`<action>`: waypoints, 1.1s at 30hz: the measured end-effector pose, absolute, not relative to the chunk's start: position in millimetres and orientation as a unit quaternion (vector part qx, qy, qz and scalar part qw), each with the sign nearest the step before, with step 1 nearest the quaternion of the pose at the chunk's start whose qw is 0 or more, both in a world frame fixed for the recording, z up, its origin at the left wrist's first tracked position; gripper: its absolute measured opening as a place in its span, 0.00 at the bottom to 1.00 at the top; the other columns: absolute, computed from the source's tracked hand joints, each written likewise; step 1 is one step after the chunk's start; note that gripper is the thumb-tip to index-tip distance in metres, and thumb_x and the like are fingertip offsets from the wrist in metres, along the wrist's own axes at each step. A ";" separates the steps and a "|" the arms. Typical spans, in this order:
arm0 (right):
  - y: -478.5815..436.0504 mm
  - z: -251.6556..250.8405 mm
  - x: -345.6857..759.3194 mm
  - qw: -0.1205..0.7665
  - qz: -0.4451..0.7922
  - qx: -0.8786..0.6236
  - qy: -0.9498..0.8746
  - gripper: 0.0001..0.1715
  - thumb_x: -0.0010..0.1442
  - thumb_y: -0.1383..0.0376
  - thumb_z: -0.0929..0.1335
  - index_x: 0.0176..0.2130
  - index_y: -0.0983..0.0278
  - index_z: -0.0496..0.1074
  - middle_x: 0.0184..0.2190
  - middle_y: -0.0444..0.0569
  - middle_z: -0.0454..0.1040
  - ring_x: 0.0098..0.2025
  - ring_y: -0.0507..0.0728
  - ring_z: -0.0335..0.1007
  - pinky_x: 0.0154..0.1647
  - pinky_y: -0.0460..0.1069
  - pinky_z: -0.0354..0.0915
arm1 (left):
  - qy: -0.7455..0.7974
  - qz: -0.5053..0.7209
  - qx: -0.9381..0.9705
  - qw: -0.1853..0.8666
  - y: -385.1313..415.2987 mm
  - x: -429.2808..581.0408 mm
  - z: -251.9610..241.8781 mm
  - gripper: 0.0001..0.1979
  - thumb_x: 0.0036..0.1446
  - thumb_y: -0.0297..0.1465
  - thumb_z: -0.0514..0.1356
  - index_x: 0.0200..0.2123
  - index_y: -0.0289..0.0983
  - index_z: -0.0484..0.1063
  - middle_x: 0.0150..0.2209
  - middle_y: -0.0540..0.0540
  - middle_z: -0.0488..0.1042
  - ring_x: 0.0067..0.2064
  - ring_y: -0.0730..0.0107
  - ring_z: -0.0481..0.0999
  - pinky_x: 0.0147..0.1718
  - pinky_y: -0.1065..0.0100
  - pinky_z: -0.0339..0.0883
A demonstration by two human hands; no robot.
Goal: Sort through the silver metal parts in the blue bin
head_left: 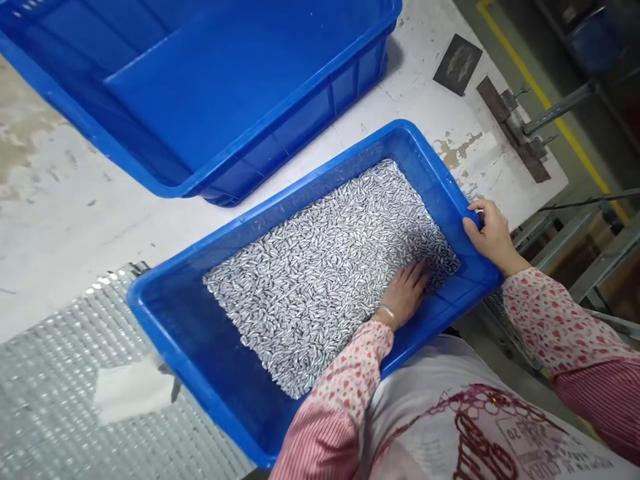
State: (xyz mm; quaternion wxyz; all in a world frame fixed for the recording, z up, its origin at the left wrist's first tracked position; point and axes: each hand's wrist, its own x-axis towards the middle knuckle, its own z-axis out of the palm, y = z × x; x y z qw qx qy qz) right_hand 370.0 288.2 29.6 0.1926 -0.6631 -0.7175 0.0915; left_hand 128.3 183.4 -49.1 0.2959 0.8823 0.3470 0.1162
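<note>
A shallow blue plastic bin [440, 180] sits tilted in front of me, with a layer of small, shiny, elongated metal pieces [320, 267] over much of its floor. My left hand [404, 292] lies palm down on these pieces near the bin's right end, fingers stretched out and their tips partly sunk among them. At the bin's right corner, my right hand [493, 237] grips the rim, thumb inside and fingers over the outside. The left part of the bin's floor shows bare blue plastic.
A larger, deeper blue bin [310, 113] stands behind on the worn white table [210, 227]. Rows of silvery parts [65, 373] lie at the left, with a white paper [133, 392] on top. A dark plate [457, 65] and a metal bar with clamps [515, 130] are near the right edge.
</note>
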 end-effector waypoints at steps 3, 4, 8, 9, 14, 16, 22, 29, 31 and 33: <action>289.0 26.5 370.3 0.212 0.084 -0.646 -0.729 0.12 0.57 0.62 0.65 0.42 0.61 0.65 0.38 0.53 0.72 0.38 0.61 0.69 0.41 0.56 0.68 | 0.284 0.136 0.898 0.307 170.7 94.0 -47.2 0.21 0.66 0.33 0.48 0.60 0.37 0.63 0.65 0.40 0.60 0.65 0.64 0.59 0.63 0.59 0.53; 289.2 25.8 370.3 0.218 0.083 -0.640 -0.732 0.11 0.58 0.62 0.65 0.42 0.61 0.65 0.38 0.53 0.72 0.39 0.61 0.70 0.41 0.55 0.68 | 0.308 0.142 0.893 0.295 172.5 78.7 -47.1 0.20 0.66 0.32 0.48 0.59 0.37 0.64 0.64 0.40 0.62 0.65 0.63 0.59 0.64 0.57 0.52; 289.1 24.8 369.7 0.238 0.086 -0.631 -0.733 0.11 0.58 0.64 0.65 0.43 0.61 0.65 0.39 0.53 0.72 0.41 0.61 0.70 0.42 0.56 0.68 | 0.542 0.167 0.801 0.193 203.9 16.2 -52.0 0.23 0.64 0.35 0.52 0.60 0.34 0.62 0.65 0.32 0.58 0.67 0.50 0.53 0.63 0.45 0.49; 288.9 24.7 369.6 0.240 0.089 -0.631 -0.733 0.11 0.58 0.64 0.65 0.43 0.61 0.65 0.39 0.53 0.72 0.41 0.62 0.70 0.43 0.56 0.68 | 0.603 0.181 0.759 0.169 214.7 3.6 -53.9 0.26 0.63 0.37 0.53 0.61 0.32 0.61 0.65 0.29 0.56 0.67 0.47 0.51 0.62 0.43 0.48; 288.7 25.1 368.4 0.241 0.095 -0.628 -0.734 0.12 0.58 0.65 0.65 0.44 0.60 0.64 0.40 0.52 0.72 0.41 0.62 0.70 0.43 0.57 0.68 | 0.681 0.224 0.681 0.151 261.4 -22.9 -57.2 0.26 0.62 0.40 0.53 0.59 0.31 0.63 0.63 0.29 0.59 0.66 0.49 0.54 0.62 0.48 0.49; 288.9 25.8 367.5 0.244 0.094 -0.624 -0.736 0.12 0.58 0.65 0.65 0.44 0.60 0.64 0.40 0.52 0.71 0.41 0.62 0.70 0.43 0.57 0.68 | 0.682 0.217 0.680 0.155 274.8 -18.7 -57.0 0.27 0.62 0.40 0.53 0.60 0.32 0.62 0.64 0.31 0.58 0.66 0.49 0.54 0.63 0.48 0.48; 289.0 29.3 365.5 0.238 0.106 -0.627 -0.734 0.12 0.59 0.66 0.65 0.44 0.60 0.63 0.40 0.52 0.71 0.41 0.61 0.70 0.42 0.57 0.68 | 0.733 0.165 0.638 0.169 297.7 20.4 -65.3 0.35 0.60 0.43 0.54 0.64 0.29 0.56 0.68 0.27 0.47 0.69 0.41 0.43 0.63 0.40 0.39; 288.5 28.9 365.7 0.243 0.109 -0.626 -0.733 0.12 0.59 0.66 0.65 0.44 0.60 0.63 0.39 0.51 0.71 0.40 0.61 0.69 0.41 0.56 0.68 | 0.637 0.102 0.739 0.195 287.7 108.8 -52.5 0.36 0.60 0.43 0.54 0.65 0.30 0.53 0.69 0.28 0.42 0.70 0.41 0.39 0.64 0.38 0.35; 288.5 28.9 365.7 0.241 0.110 -0.626 -0.734 0.12 0.59 0.66 0.65 0.44 0.60 0.63 0.39 0.51 0.71 0.40 0.60 0.69 0.42 0.56 0.68 | 0.559 0.098 0.793 0.223 276.6 128.7 -46.1 0.32 0.61 0.41 0.54 0.65 0.32 0.56 0.70 0.32 0.45 0.70 0.44 0.40 0.64 0.39 0.38; 288.7 29.0 365.7 0.242 0.113 -0.627 -0.732 0.12 0.59 0.66 0.65 0.44 0.60 0.63 0.39 0.51 0.70 0.40 0.60 0.69 0.42 0.56 0.68 | 0.461 0.112 0.841 0.261 264.1 137.9 -41.1 0.27 0.63 0.38 0.52 0.63 0.35 0.59 0.68 0.37 0.51 0.70 0.50 0.45 0.65 0.44 0.43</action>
